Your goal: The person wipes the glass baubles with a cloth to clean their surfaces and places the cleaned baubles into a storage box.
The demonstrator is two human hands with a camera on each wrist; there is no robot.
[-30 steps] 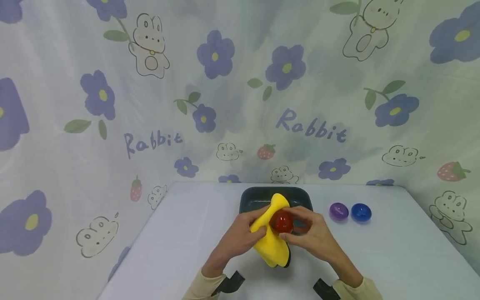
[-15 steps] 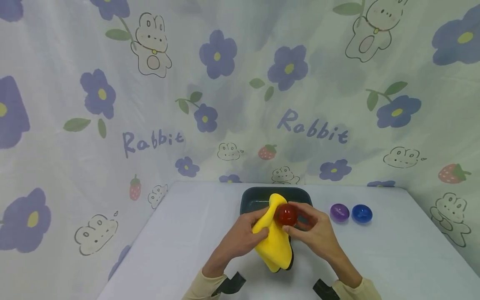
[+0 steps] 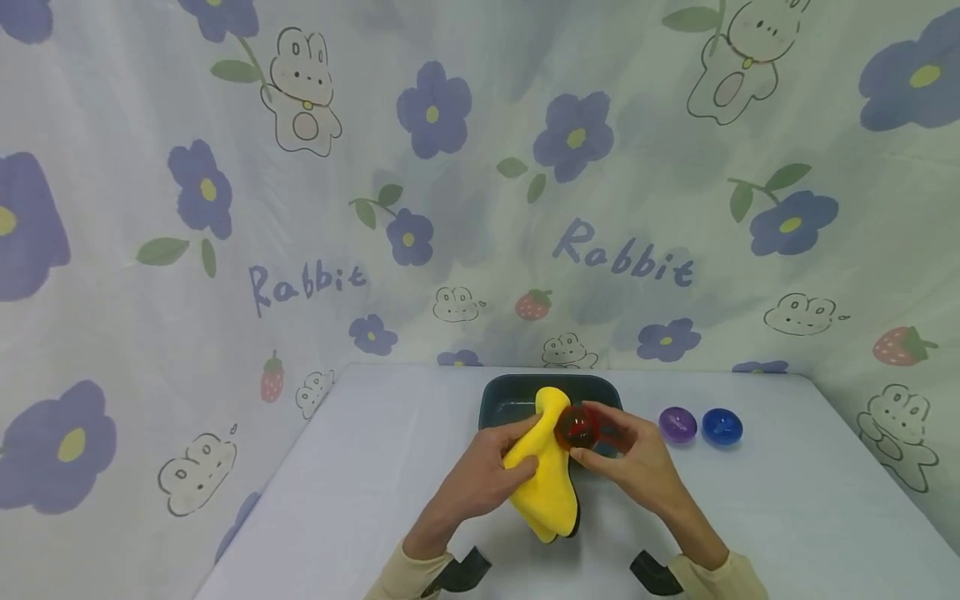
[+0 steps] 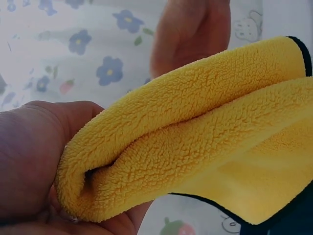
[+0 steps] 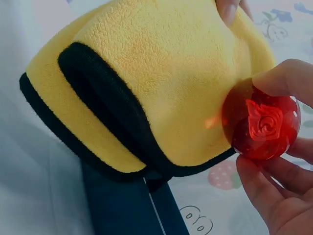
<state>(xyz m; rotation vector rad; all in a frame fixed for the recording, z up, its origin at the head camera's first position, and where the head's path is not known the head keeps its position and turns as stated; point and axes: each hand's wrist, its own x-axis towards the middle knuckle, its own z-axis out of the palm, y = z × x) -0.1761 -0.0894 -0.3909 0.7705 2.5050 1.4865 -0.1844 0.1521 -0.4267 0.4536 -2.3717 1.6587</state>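
One left hand (image 3: 483, 471) is gripping a yellow cloth (image 3: 549, 492); the right hand (image 3: 636, 458) is pinching a translucent red ball (image 3: 576, 427) at the cloth's one o'clock. A dark tray (image 3: 513, 408) is sitting at twelve o'clock; a purple ball (image 3: 678, 425) and blue ball (image 3: 722, 427) are lying toward three o'clock.
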